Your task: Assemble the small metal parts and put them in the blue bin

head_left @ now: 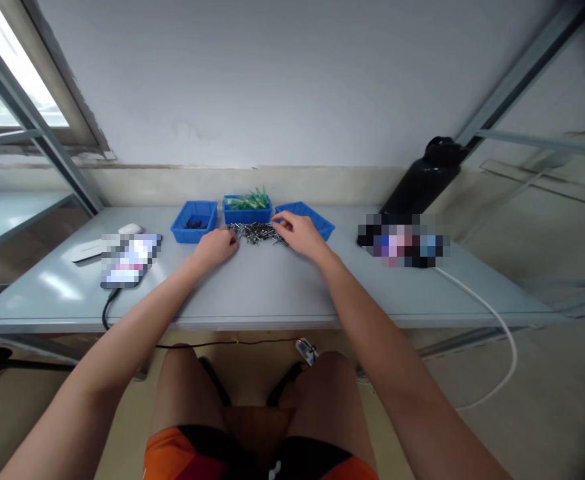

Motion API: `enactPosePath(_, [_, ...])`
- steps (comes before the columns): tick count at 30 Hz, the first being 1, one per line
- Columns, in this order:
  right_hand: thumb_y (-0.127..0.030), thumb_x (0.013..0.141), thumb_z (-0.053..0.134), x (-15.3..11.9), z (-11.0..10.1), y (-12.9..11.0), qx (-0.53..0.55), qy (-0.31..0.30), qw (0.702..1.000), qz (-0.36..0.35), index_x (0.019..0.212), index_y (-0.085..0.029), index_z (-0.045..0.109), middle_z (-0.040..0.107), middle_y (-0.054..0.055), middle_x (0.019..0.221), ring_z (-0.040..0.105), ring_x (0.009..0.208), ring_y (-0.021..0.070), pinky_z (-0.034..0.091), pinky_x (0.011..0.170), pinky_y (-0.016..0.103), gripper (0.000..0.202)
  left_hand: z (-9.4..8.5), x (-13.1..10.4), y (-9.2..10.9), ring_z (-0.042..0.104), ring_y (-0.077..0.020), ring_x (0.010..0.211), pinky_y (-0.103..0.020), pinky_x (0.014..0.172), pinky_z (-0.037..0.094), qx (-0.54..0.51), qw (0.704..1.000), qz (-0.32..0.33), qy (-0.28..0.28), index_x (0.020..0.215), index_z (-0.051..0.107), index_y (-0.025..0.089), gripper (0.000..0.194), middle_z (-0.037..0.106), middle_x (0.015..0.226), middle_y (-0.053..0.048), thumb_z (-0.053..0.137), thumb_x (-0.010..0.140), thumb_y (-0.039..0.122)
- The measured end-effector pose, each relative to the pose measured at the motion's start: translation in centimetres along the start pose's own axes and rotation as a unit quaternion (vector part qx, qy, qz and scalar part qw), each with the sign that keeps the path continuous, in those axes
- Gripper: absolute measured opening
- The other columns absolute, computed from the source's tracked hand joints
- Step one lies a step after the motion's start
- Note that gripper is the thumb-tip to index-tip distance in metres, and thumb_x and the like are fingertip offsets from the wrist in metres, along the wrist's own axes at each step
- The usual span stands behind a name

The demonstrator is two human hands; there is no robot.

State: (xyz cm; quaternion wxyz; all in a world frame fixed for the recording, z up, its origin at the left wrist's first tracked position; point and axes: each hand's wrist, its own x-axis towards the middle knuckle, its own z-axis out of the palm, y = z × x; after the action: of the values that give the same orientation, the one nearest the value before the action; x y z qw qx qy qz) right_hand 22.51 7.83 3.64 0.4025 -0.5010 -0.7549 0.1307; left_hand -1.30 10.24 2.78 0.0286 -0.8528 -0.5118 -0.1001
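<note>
A loose pile of small, thin metal pieces (256, 232), perhaps screws, lies on the grey table. My left hand (216, 246) rests at the pile's left edge with fingers curled in; whatever they hold is hidden. Over the right end of the pile is my right hand (300, 235), thumb and forefinger a little apart, nothing visible between them. Behind the pile stands a blue tray (247, 217) with green-and-clear strips or small bags (250, 200). The left blue tray (181, 235) holds some small dark pieces (195, 223). The right blue tray (325, 227) is partly covered by my right hand.
At the left lie a phone (132, 261) on a black cable, a flat white box (90, 250) and a small white case (130, 229). To the right, a black bottle (417, 180) stands behind another blurred device (402, 243) with a white cable (492, 310). A wall closes the back.
</note>
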Motion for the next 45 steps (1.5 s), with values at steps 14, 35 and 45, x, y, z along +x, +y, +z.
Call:
enactPosePath(14, [-0.028, 0.087, 0.056, -0.1, 0.6, -0.5, -0.020, -0.036, 0.999, -0.003, 0.104, -0.020, 0.068, 0.070, 0.005, 0.085, 0.061, 0.076, 0.0173, 0.043, 0.073, 0.029, 0.022, -1.2, -0.1, 0.4, 0.061, -0.0160, 0.074, -0.028, 0.072, 0.048, -0.136, 0.966, 0.110, 0.190, 0.093, 0.069, 0.017, 0.022, 0.065, 0.088, -0.006, 0.051, 0.093, 0.029])
enactPosePath(35, [-0.037, 0.093, 0.045, -0.5, 0.3, -1.7, 0.015, -0.086, 0.996, -0.034, 0.088, -0.020, 0.067, 0.068, 0.002, 0.078, 0.058, 0.070, 0.0155, 0.040, 0.070, 0.027, 0.029, -1.7, -0.5, 0.8, 0.061, -0.0157, 0.079, -0.026, 0.073, 0.047, -0.134, 0.962, 0.149, 0.186, 0.099, 0.068, 0.017, 0.023, 0.065, 0.092, -0.006, 0.048, 0.096, 0.029])
enactPosePath(45, [-0.030, 0.093, 0.046, -0.3, 0.8, -1.2, -0.030, -0.093, 0.993, -0.070, 0.090, -0.021, 0.071, 0.073, 0.005, 0.092, 0.063, 0.083, 0.0183, 0.041, 0.076, 0.028, 0.027, -1.7, -0.5, 0.8, 0.062, -0.0157, 0.081, -0.026, 0.074, 0.047, -0.145, 0.955, 0.171, 0.195, 0.100, 0.068, 0.017, 0.025, 0.065, 0.091, -0.006, 0.047, 0.097, 0.030])
